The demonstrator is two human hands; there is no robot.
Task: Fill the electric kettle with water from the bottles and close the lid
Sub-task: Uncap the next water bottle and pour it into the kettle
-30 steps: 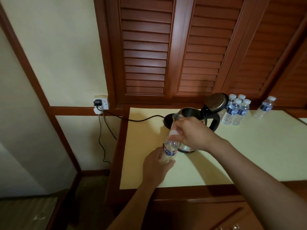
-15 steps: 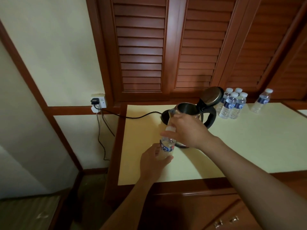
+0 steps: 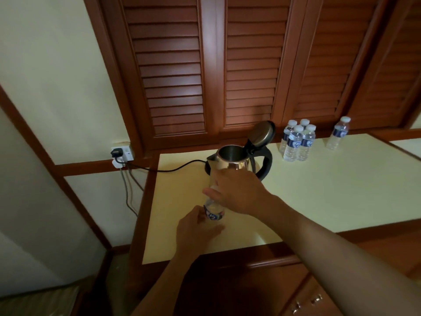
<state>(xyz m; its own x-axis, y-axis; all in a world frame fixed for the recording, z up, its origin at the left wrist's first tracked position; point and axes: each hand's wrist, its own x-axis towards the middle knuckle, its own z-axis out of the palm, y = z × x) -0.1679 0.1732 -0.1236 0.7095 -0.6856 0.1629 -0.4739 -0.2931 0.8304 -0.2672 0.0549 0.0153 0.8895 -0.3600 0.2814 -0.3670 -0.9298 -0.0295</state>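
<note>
A steel electric kettle [image 3: 230, 161] with a black handle stands on the cream tabletop [image 3: 330, 192], its lid [image 3: 262, 132] hinged up and open. In front of it stands a small clear water bottle [image 3: 214, 212] with a blue label. My left hand [image 3: 197, 231] grips the bottle's body from the near left. My right hand [image 3: 237, 192] curls over the bottle's top and hides the cap. Several more capped bottles [image 3: 296, 142] stand in a cluster right of the kettle, and a single bottle [image 3: 338, 133] stands further right.
A black cord [image 3: 164, 168] runs from the kettle's base to a wall socket [image 3: 121, 153] at the left. Brown louvred doors [image 3: 205, 71] rise behind the table. Wooden drawers with knobs [image 3: 307, 302] sit below the table's front edge.
The view has tilted down and shifted, so the table looks lower and nearer. Both hands stay on the bottle, the right hand still working at its top.
</note>
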